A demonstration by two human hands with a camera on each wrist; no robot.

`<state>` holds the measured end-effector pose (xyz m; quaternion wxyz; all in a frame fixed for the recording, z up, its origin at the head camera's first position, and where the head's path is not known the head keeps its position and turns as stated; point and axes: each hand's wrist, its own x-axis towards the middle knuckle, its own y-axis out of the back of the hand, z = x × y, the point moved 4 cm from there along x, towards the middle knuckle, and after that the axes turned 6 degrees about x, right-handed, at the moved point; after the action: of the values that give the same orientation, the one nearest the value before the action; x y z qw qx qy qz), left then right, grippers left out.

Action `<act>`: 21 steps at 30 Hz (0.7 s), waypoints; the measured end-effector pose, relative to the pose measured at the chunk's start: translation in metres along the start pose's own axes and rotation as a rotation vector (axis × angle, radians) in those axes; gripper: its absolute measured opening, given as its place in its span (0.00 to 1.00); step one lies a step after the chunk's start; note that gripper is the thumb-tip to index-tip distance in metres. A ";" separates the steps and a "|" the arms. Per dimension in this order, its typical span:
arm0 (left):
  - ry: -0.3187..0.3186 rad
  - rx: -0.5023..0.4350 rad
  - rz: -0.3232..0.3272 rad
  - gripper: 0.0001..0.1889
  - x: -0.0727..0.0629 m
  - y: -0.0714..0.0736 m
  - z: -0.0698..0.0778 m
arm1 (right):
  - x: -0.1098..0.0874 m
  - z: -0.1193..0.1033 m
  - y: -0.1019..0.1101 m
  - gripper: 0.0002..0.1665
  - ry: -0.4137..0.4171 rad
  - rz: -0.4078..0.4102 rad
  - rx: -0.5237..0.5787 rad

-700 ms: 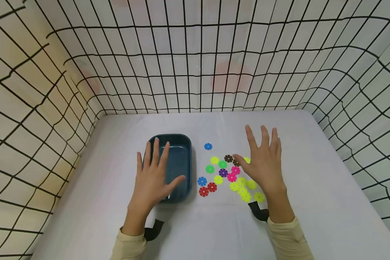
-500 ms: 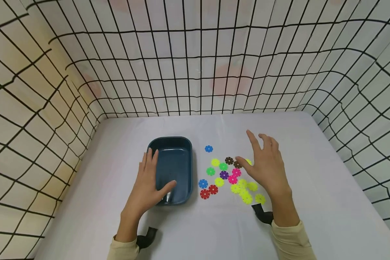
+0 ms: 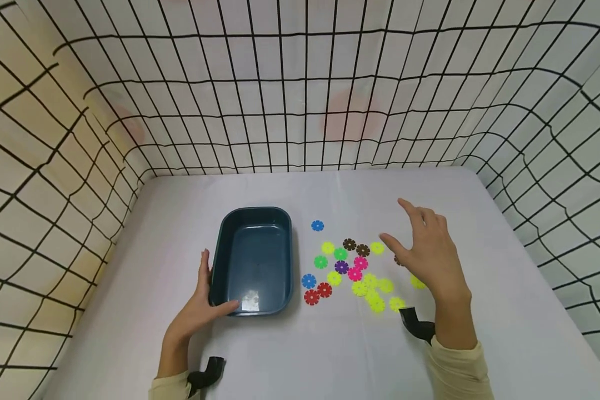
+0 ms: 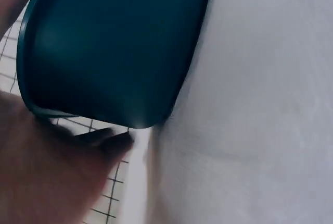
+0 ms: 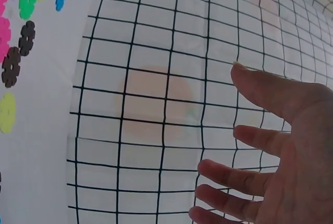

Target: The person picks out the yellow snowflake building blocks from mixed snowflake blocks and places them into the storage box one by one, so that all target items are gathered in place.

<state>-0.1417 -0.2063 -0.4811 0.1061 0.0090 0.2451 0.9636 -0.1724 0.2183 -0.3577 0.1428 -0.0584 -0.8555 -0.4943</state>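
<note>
A dark teal rectangular tray (image 3: 260,261) lies on the white tabletop, with no discs in it. My left hand (image 3: 198,306) is at its near left corner, the thumb over the near rim and the straight fingers along the outside of the left wall. In the left wrist view, the fingers (image 4: 112,141) show beside the tray wall (image 4: 119,52). My right hand (image 3: 432,255) hovers above the right side of the scattered discs, thumb and fingers spread with nothing between them. Nearest to it are yellow (image 3: 377,248) and brown notched plastic discs (image 3: 363,250); its palm hides part of others.
More flat notched discs spread right of the tray: blue (image 3: 317,225), green (image 3: 321,261), purple (image 3: 341,267), pink (image 3: 355,274) and red (image 3: 311,297). Black wire mesh (image 3: 305,111) walls the table at the back and both sides.
My left hand has moved from above the tray to its left near corner. The right hand has shifted rightward, revealing more discs. The discs appear to lie as before.
</note>
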 end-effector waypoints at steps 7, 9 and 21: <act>-0.009 -0.156 -0.133 0.72 0.004 0.002 -0.014 | 0.002 0.008 0.009 0.42 -0.034 -0.075 0.055; -0.022 -0.186 -0.159 0.74 0.007 0.002 -0.015 | 0.002 0.009 0.011 0.42 -0.030 -0.087 0.084; -0.037 -0.175 -0.181 0.74 0.012 0.004 -0.014 | 0.012 0.016 -0.002 0.44 -0.037 -0.199 0.128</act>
<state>-0.1555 -0.2137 -0.4915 0.1976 -0.0047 0.1580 0.9675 -0.1872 0.2308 -0.3638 0.0808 0.0269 -0.8893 -0.4493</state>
